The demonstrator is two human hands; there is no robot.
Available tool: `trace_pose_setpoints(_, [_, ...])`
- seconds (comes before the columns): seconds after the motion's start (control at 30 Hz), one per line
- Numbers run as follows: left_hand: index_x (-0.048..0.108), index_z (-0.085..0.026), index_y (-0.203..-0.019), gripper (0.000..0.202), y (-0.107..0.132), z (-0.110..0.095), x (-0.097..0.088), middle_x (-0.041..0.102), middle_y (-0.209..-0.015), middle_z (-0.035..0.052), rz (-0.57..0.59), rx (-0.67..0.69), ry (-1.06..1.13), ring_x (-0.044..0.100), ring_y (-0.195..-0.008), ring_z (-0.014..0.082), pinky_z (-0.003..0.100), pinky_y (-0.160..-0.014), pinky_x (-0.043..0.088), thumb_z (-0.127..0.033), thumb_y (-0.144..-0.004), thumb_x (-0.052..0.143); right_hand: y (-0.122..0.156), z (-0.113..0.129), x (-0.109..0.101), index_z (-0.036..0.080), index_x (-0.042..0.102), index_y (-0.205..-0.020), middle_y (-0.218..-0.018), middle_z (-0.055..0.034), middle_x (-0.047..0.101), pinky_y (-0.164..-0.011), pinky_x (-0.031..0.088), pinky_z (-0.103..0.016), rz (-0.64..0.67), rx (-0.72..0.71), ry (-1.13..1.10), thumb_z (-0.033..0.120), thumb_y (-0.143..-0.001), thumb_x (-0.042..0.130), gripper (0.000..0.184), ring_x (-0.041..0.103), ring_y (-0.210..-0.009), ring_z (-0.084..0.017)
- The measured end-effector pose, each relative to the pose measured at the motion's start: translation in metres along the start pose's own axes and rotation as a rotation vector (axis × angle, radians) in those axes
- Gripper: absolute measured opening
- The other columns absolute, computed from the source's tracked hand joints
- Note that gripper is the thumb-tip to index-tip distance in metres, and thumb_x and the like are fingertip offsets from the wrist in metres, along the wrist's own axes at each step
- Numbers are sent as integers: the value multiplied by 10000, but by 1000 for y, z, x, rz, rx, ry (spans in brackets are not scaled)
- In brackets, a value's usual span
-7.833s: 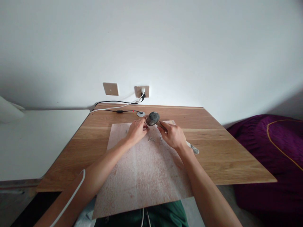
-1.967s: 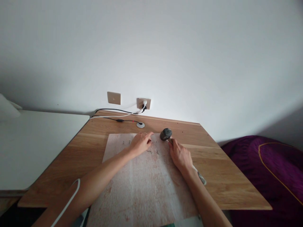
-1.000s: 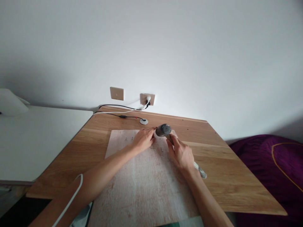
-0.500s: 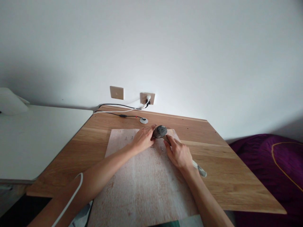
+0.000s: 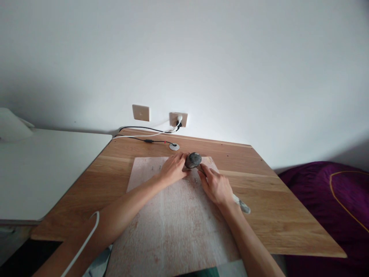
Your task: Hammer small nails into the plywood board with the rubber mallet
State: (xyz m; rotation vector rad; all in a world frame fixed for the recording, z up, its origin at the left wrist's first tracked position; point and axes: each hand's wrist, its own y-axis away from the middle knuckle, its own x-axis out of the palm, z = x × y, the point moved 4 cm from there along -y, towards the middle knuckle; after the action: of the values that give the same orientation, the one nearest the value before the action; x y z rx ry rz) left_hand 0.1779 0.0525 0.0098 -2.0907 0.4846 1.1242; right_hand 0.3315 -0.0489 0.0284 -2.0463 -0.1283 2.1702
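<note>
My right hand (image 5: pixel 217 185) is closed round the handle (image 5: pixel 241 204) of a mallet. Its dark, worn head (image 5: pixel 193 160) is over the far part of a pale, scuffed wooden board (image 5: pixel 170 227). My left hand (image 5: pixel 173 168) rests at the far part of the board, left of the mallet head. Its fingers are curled inward, and the head covers the fingertips, so what they pinch is hidden. Small nails stand up from the board, one nail (image 5: pixel 160 167) left of my left hand and another nail (image 5: pixel 196 180) between my hands. A thin nail (image 5: pixel 186 180) seems to lie near my left hand.
The board lies on a brown wooden table (image 5: pixel 253 192) against a white wall. Cables run over the table's back edge to a wall socket (image 5: pixel 178 119) and a round cable grommet (image 5: pixel 174 147). A white surface (image 5: pixel 52 173) adjoins at left; purple fabric (image 5: pixel 314 196) lies at right.
The view has shifted very slightly. The mallet head has moved a little left relative to the board, and both hands keep nearly the same places and grips.
</note>
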Motion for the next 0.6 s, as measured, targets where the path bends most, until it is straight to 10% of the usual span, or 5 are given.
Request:
trace_pose_setpoints(0.33, [483, -174, -1398, 637, 0, 2, 1, 665, -1317, 131, -3, -10, 15, 652, -1229, 306, 411, -1053, 522, -208, -836, 781, 0, -4, 1, 274, 575, -1449, -1135, -81, 769, -590, 341, -270, -69, 18, -7, 383, -1105, 389, 406, 723, -791, -215])
trace_pose_setpoints(0.6, [438, -186, -1470, 620, -3, 4, 2, 785, -1005, 44, 47, -42, 21, 751, -987, 243, 360, -962, 545, -117, -898, 668, 1, -7, -1, 266, 584, -1436, -1134, -79, 769, -591, 331, -272, -135, 36, -48, 379, -1101, 385, 405, 706, -737, -206])
